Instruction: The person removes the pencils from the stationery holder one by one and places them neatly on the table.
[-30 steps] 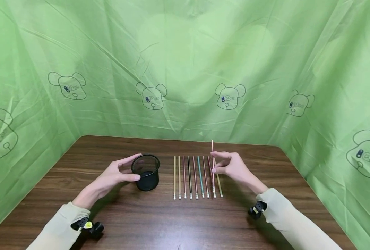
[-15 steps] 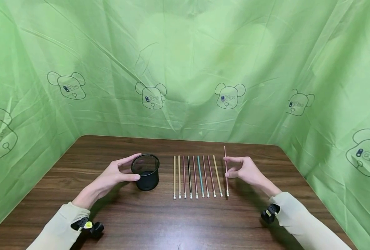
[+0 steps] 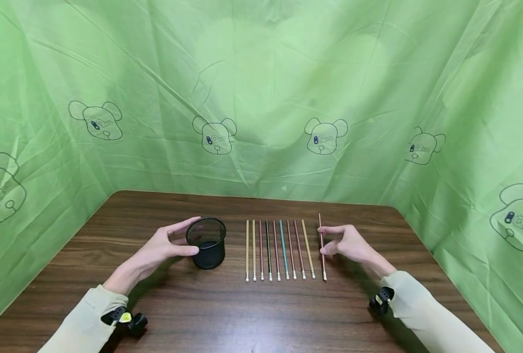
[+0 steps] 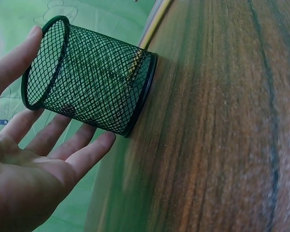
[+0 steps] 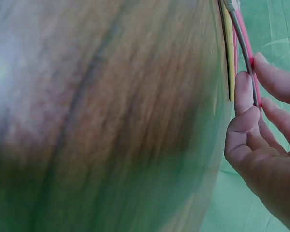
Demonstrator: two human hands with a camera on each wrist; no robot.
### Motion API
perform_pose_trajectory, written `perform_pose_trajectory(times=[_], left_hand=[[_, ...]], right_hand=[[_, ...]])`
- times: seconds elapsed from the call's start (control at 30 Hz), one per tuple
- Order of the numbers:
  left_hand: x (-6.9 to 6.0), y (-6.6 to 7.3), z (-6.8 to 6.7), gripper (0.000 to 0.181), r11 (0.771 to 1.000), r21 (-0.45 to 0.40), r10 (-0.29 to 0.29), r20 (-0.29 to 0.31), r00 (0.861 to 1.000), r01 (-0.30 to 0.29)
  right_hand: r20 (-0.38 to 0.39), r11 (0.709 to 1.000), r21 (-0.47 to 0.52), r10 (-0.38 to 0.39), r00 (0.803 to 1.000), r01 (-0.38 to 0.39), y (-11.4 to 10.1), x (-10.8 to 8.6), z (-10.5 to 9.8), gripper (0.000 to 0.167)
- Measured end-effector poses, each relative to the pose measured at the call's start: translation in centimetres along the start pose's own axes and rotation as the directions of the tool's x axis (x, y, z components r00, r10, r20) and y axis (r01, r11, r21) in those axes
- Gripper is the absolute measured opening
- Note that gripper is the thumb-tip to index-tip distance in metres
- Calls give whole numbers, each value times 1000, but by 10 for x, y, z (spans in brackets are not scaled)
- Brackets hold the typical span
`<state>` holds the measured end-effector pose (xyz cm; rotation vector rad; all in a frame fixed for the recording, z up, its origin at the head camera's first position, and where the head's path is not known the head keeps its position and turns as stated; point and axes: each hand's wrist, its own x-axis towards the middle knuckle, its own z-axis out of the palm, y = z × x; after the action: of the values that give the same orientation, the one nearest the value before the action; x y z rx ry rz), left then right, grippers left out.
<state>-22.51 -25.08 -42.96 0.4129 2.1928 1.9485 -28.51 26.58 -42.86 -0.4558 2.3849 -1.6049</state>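
Observation:
My left hand [image 3: 161,245] holds a black mesh pencil cup [image 3: 210,255] that stands upright on the table. In the left wrist view the thumb lies at the rim of the cup [image 4: 94,72] and the fingers touch its opposite side. With thumb and fingertips, my right hand [image 3: 347,242] pinches a pinkish-red pencil [image 3: 324,264], eraser end toward me, right of a row of several pencils. In the right wrist view this pencil [image 5: 244,34] runs between the thumb and fingers. Closest to it in the row is a slightly slanted yellow pencil [image 3: 308,247].
The row also has a blue pencil [image 3: 284,247], a black pencil [image 3: 268,250], dark red ones and two yellowish ones at its left end, erasers toward me. Everything sits on a brown wooden table [image 3: 252,314]. A green curtain [image 3: 261,98] surrounds its back and sides.
My right hand has carried the pinkish-red pencil from above the row to the right, past the slanted yellow pencil, and then slightly lower. The left hand and cup have stayed still.

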Motion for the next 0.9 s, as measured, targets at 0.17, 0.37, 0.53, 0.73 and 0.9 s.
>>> perform_pose_trajectory(times=[0.17,0.37,0.53,0.73,0.9], left_hand=[[0,0,0,82,1000,1,0,1,1000,0],[0,1,-1,82,1000,5,-4,2,1000,4],[0,1,-1,82,1000,9,-11,-3,1000,11],[0,-1,-1,83,1000,-4,-25,-1,1000,25],[0,-1,-1,83,1000,-6,-19,4,1000,19]], right_hand=[[9,998,-58,11,1000,-10,1,3,1,65],[14,994,-107,26,1000,-25,-1,5,4,64],[0,984,-172,44,999,-43,0,10,5,63],[-5,972,-230,39,999,-40,1,14,5,62],[1,949,-314,27,1000,-25,0,18,5,59]])
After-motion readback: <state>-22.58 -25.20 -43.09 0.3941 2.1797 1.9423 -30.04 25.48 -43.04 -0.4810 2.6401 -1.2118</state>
